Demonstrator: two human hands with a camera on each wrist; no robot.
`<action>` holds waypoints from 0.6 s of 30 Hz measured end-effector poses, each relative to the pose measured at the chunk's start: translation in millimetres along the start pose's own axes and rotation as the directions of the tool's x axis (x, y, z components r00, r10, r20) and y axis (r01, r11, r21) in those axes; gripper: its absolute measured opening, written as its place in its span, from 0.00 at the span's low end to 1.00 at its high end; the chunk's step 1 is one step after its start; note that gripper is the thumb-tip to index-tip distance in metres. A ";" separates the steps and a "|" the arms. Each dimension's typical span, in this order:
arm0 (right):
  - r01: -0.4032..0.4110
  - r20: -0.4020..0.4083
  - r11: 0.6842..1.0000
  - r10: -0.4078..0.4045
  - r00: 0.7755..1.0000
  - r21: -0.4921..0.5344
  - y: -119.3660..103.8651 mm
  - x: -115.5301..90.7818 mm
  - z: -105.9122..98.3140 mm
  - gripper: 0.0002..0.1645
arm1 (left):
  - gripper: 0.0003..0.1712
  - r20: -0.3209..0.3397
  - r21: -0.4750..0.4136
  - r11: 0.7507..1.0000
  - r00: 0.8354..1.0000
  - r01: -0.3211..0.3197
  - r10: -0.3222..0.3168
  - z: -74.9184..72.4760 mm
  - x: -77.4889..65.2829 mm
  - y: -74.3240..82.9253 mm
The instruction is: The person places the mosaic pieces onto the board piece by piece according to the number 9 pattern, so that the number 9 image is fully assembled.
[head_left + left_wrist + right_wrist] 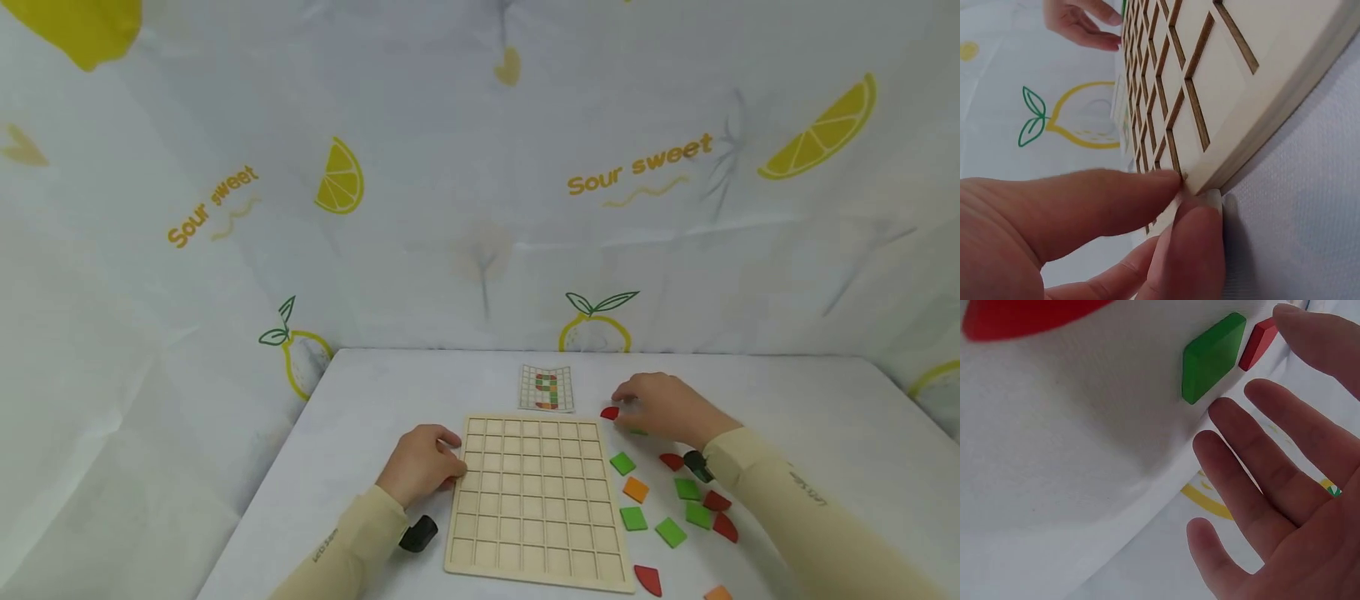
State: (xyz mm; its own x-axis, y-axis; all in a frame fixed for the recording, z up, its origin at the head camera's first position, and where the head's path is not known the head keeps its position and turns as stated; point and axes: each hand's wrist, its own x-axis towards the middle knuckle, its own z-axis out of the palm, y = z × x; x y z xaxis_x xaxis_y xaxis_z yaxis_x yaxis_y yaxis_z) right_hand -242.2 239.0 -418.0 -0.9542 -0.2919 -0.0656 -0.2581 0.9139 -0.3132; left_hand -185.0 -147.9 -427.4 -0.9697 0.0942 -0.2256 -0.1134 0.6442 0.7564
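A pale wooden grid board (532, 504) lies flat on the table, its square cells bare. My left hand (422, 462) is at the board's left side, and in the left wrist view its thumb (1129, 190) and index finger (1196, 240) pinch the board's edge near a corner. Beyond the board's far right corner, my right hand (671, 408) hovers low with its fingers extended and apart. In the right wrist view, a green square tile (1215, 359) and a red tile (1256, 347) lie just past the fingertips, with nothing held.
Behind the board lies a pattern card (546, 389) with a coloured figure on a grid. Right of the board are scattered green squares (671, 532), orange squares (636, 489) and red quarter-round tiles (648, 580). A lemon-printed white cloth (450, 275) hangs behind the table.
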 end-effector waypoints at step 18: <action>-0.029 0.009 0.999 0.029 1.000 -0.025 -0.3 8.3 5.3 0.15 | 0.22 0.018 0.006 1.000 1.000 0.007 -0.007 -0.6 1.1 -2.1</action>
State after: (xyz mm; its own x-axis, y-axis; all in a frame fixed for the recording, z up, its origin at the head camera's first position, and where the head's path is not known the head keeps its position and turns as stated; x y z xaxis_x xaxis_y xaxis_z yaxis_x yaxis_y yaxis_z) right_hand -249.2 234.8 -423.5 -0.9598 -0.2680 -0.0832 -0.2344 0.9287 -0.2872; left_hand -186.0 -149.6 -428.9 -0.9647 0.1039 -0.2418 -0.1185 0.6491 0.7514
